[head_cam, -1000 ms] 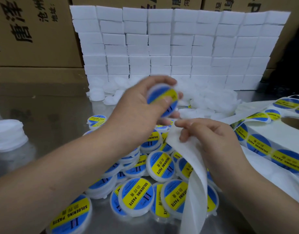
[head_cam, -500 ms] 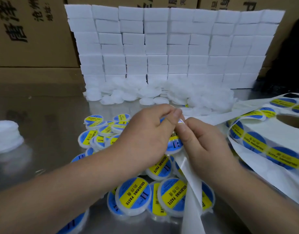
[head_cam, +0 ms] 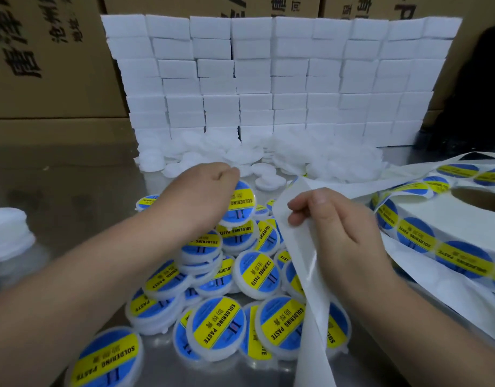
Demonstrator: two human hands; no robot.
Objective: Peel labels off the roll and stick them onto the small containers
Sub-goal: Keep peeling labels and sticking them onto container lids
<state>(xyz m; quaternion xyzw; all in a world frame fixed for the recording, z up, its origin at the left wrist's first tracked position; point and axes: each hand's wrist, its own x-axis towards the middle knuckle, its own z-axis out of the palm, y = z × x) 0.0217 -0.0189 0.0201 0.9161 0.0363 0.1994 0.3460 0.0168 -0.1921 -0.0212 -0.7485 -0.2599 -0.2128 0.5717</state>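
Observation:
A heap of small round white containers with blue and yellow "soldering paste" labels (head_cam: 256,272) lies on the metal table (head_cam: 73,196). My left hand (head_cam: 201,191), fingers curled, holds one labelled container (head_cam: 239,205) at the top of the heap; the hand covers its left edge. My right hand (head_cam: 333,227) pinches the bare white backing strip (head_cam: 310,289) between thumb and fingers; the strip hangs down over the heap. The label roll (head_cam: 436,236) lies flat at the right, with blue and yellow labels round its side.
Plain white containers (head_cam: 268,174) are piled behind the heap, in front of a wall of stacked white blocks (head_cam: 268,79). Cardboard boxes (head_cam: 45,65) stand behind. A stack of white lids (head_cam: 6,236) sits at the left edge.
My hands have parted. The left hand has carried the labelled container to the left onto the heap's top, and the right hand has drawn the empty backing strip to the right.

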